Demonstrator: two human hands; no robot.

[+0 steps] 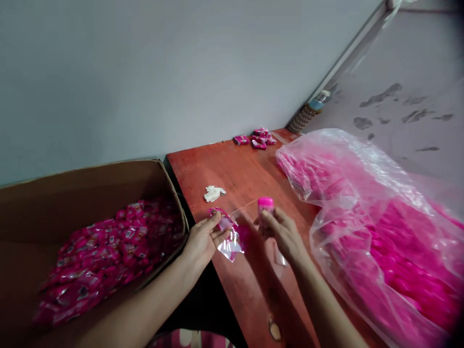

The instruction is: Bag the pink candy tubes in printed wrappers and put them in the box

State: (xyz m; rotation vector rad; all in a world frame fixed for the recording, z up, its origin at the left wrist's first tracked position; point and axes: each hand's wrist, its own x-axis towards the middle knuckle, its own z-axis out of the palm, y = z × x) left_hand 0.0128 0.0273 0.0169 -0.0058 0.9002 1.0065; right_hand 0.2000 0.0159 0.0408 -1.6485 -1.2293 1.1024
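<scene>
My left hand pinches a small clear plastic packet with pink print at the near left edge of a red-brown wooden table. To its right, my right hand has its fingers closed round a small pink item, close to the packet's open end. Both hands hover just above the table surface, a few centimetres apart.
A cardboard box on the left holds several sealed pink packets. A large clear bag of pink items fills the table's right side. A crumpled white scrap and a few pink packets lie farther back, near the wall.
</scene>
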